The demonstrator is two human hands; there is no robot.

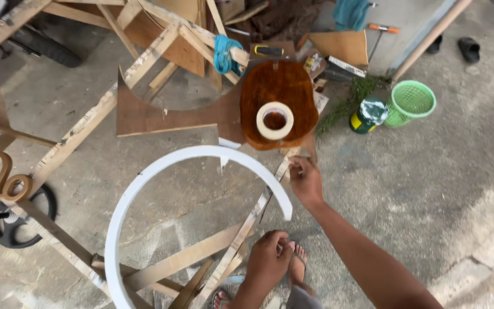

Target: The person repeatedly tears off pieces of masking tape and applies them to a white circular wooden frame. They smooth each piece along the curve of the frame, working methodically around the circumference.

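Right hand (pixel 306 181): fingers pinched shut on a small, unclear thing, just beside the slat (pixel 258 214).
Left hand (pixel 269 258): loosely curled, holding nothing, near the slat's lower part.
Arc (pixel 144 177): white, resting across the slats.
Tape roll (pixel 275 121): on the brown board (pixel 278 86).

white arc (pixel 144 189): lower end cut off by the bottom edge
right hand (pixel 305 180): blurred; what its fingertips pinch is unclear

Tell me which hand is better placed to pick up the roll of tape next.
Right, probably. The right hand is stretched forward at the wooden frame, just below the glossy wooden slab where the roll of tape sits. The left hand is drawn back by the feet, farther away.
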